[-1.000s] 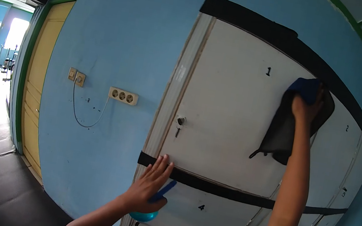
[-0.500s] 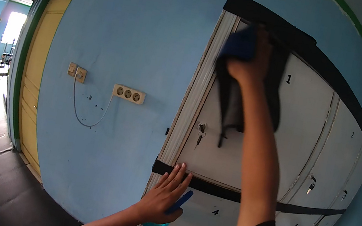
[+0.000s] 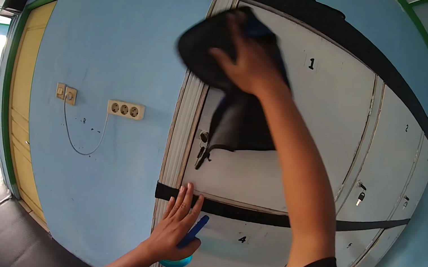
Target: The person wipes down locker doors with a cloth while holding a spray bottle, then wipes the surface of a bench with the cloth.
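Note:
My right hand (image 3: 249,62) presses a black cloth (image 3: 250,120) with a blue patch against the upper left of the white locker door numbered 1 (image 3: 319,123); the cloth hangs down and part of it sticks out past the locker's left edge. Below, my left hand (image 3: 175,227) rests its stretched fingers on the black strip under that door. A blue handle (image 3: 195,232) with a turquoise rounded part (image 3: 177,261) is held between its thumb and palm. Keys (image 3: 200,154) hang from the lock of door 1, beside the cloth's lower corner.
Door 2 (image 3: 393,154) and door 4 (image 3: 221,255) belong to the same locker. On the blue wall at left are a socket strip (image 3: 125,110) with a cord and a switch (image 3: 60,90). A yellow door (image 3: 24,100) stands further left, past which gym equipment shows.
My right hand has swept the cloth left across the top of door 1, past the locker's edge. The view has shifted; my left hand stays at the black strip.

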A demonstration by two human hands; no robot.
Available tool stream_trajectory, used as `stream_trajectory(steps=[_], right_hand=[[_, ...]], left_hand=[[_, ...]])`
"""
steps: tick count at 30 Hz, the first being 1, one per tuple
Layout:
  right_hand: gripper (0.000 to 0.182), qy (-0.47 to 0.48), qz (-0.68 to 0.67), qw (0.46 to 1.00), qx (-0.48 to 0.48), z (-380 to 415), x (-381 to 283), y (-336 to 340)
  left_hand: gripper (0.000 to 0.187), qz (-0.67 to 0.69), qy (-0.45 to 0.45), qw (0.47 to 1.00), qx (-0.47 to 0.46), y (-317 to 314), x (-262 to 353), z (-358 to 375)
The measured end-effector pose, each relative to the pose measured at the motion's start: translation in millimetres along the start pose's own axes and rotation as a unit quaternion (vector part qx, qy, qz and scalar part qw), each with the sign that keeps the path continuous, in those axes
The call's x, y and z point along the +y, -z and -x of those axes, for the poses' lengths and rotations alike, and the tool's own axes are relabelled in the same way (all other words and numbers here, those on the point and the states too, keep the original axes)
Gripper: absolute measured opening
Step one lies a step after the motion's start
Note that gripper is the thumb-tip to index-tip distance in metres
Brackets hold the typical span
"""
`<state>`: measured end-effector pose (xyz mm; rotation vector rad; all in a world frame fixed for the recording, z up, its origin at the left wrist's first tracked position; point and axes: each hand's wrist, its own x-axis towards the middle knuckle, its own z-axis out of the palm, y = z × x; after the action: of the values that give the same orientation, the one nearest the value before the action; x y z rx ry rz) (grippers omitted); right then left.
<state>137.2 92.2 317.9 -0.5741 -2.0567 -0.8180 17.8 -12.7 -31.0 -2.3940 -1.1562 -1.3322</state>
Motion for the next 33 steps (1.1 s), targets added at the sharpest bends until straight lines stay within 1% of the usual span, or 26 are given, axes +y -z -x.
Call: stream_trajectory(steps=[1, 2, 3, 4, 5, 6, 7, 8, 9, 10, 12, 13, 15, 16, 18, 20, 22, 24, 26, 27, 28, 30, 32, 33], right_hand=[[0.085, 0.028, 0.045, 0.996, 0.072, 14, 25, 4], [0.088, -0.007, 0.102, 0.992, 0.081, 33, 39, 17], [0.088, 0.021, 0.109, 0.983, 0.144, 47, 68, 18], [0.088, -0.046, 0.125, 0.981, 0.14, 66, 82, 30], [0.087, -0.064, 0.153, 0.971, 0.175, 87, 101, 39], [0.087, -0.117, 0.21, 0.953, 0.185, 107, 118, 48], [0.085, -0.159, 0.29, 0.923, 0.197, 128, 125, 61], [0.082, -0.243, 0.173, 0.934, 0.195, 144, 126, 74], [0.083, -0.262, 0.131, 0.929, 0.224, 162, 143, 79], [0.084, -0.223, 0.251, 0.897, 0.288, 181, 182, 74], [0.09, -0.348, 0.232, 0.86, 0.291, 195, 140, 76], [0.09, -0.35, 0.231, 0.86, 0.29, 195, 144, 66], [0.096, -0.395, 0.249, 0.827, 0.313, 189, 159, 39], [0.096, -0.395, 0.246, 0.828, 0.313, 180, 149, 31], [0.104, -0.358, 0.35, 0.834, 0.234, 148, 106, 5], [0.105, -0.355, 0.252, 0.881, 0.184, 111, 49, -2], [0.105, -0.261, 0.21, 0.923, 0.189, 88, 11, -25], [0.105, -0.171, 0.193, 0.959, 0.115, 70, -25, -40], [0.082, -0.024, 0.076, 0.99, 0.115, 57, -51, -62], [0.082, -0.026, 0.077, 0.99, 0.115, 54, -62, -71], [0.082, -0.009, -0.018, 0.993, 0.112, 54, -72, -78], [0.082, 0.002, -0.11, 0.988, 0.106, 65, -73, -79], [0.084, 0.122, -0.036, 0.991, 0.031, 80, -69, -66], [0.093, 0.101, -0.004, 0.995, 0.024, 90, -69, -60]], left_hand=[[0.1, -0.002, 0.001, 1.0, 0.002, 0, 0, 0], [0.1, 0.003, 0.0, 1.0, 0.001, 1, -1, 0], [0.1, 0.008, -0.002, 1.0, 0.0, 0, -1, 0], [0.1, 0.008, -0.002, 1.0, 0.002, 0, -1, 0], [0.1, 0.011, -0.005, 1.0, 0.005, 0, -1, 0], [0.1, 0.013, -0.008, 1.0, 0.007, -1, -1, 0], [0.1, 0.013, -0.009, 1.0, 0.004, -1, -1, 0], [0.101, 0.025, -0.012, 1.0, 0.012, -2, -2, -1], [0.103, 0.037, -0.015, 0.999, 0.021, -3, -2, -1], [0.103, 0.036, -0.014, 0.999, 0.017, -4, -3, -1], [0.103, 0.03, -0.017, 0.999, 0.02, -4, -3, -1], [0.103, 0.029, -0.016, 0.999, 0.018, -4, -3, -2], [0.103, 0.033, -0.022, 0.999, 0.025, -3, -2, -1], [0.103, 0.032, -0.02, 0.999, 0.025, -3, -2, -1], [0.101, 0.023, -0.018, 0.999, 0.013, -2, -5, -1], [0.101, 0.024, -0.014, 1.0, 0.012, -2, -5, 0], [0.101, 0.028, -0.01, 1.0, 0.011, -2, -5, 0], [0.102, 0.04, -0.016, 0.999, 0.012, -1, -6, 0], [0.102, 0.039, -0.016, 0.999, 0.013, 0, -7, 1], [0.102, 0.039, -0.019, 0.999, 0.011, 0, -7, 0], [0.102, 0.041, -0.02, 0.999, 0.008, 1, -7, 0], [0.101, 0.036, 0.003, 0.999, -0.006, 3, -4, -1], [0.1, 0.036, 0.003, 0.999, -0.01, 3, -4, -1], [0.1, 0.031, 0.006, 0.999, -0.009, 3, -4, 0]])
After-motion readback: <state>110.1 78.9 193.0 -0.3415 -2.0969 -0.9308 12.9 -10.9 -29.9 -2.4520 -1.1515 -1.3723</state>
